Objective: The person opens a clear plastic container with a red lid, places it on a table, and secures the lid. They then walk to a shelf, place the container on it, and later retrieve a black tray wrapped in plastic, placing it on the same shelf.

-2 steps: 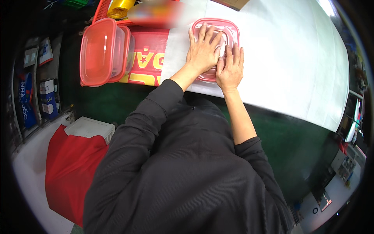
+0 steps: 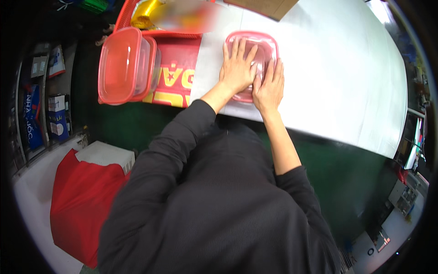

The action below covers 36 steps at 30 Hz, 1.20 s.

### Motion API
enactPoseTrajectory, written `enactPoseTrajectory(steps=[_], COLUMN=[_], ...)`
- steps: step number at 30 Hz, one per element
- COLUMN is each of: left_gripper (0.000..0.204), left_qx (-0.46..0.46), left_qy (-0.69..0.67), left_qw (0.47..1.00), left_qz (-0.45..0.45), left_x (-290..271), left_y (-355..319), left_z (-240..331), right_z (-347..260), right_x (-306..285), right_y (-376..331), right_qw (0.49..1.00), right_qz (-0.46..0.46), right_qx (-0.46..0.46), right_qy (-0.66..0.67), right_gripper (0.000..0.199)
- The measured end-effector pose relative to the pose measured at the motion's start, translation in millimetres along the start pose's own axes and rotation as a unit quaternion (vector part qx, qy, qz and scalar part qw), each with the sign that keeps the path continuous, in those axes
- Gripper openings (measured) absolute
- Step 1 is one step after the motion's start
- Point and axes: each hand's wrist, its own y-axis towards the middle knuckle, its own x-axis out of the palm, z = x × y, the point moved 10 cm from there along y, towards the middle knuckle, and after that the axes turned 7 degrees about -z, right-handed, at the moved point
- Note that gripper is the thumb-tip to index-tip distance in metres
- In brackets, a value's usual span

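A food container with a clear lid and a pinkish-red rim (image 2: 252, 35) lies on the white-covered table, a little right of the middle. My left hand (image 2: 237, 68) rests on the left part of its lid, fingers spread and pointing away from me. Flat against the lid's right side is my right hand (image 2: 269, 86), its fingers stretched out along the rim. The two thumbs almost meet over the lid. My hands hide much of the lid and the near right part of the rim.
Clear containers with red lids (image 2: 119, 66) stand stacked at the left, on a red sheet with yellow print (image 2: 180, 52). Behind them is a red basket (image 2: 124, 19) with a shiny yellow item (image 2: 144, 13). A cardboard box (image 2: 269, 6) sits at the far edge of the white tabletop (image 2: 337, 77).
The whole view has shifted slightly, so the table things appear lower. Both hands stay on the lid, and my right fingers look a little closer to its right edge.
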Motion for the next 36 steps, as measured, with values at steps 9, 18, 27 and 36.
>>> enactPoseTrajectory(steps=[9, 18, 27, 36], left_gripper=[0.053, 0.043, 0.034, 0.045], left_qx=[0.013, -0.299, -0.304, -0.295], left_qy=[0.024, -0.301, -0.378, -0.265], left_qw=[1.000, 0.905, 0.868, 0.911], left_qz=[-0.009, 0.040, 0.105, 0.116], left_x=[2.7, 9.3, 9.8, -11.4], left_y=[2.5, -25.3, -10.4, 43.6], left_z=[1.1, -70.7, -96.7, -133.1], right_z=[15.6, 39.4, 89.8, 84.1], right_x=[16.2, 17.4, 43.8, 63.0], right_y=[73.0, 68.1, 44.9, 129.2], right_qw=[0.997, 0.988, 0.910, 0.933], right_qz=[-0.073, -0.047, -0.088, -0.108], right_qx=[-0.008, -0.007, 0.217, 0.187], right_qy=[-0.003, 0.147, 0.342, 0.286], right_gripper=[0.053, 0.048, 0.040, 0.045])
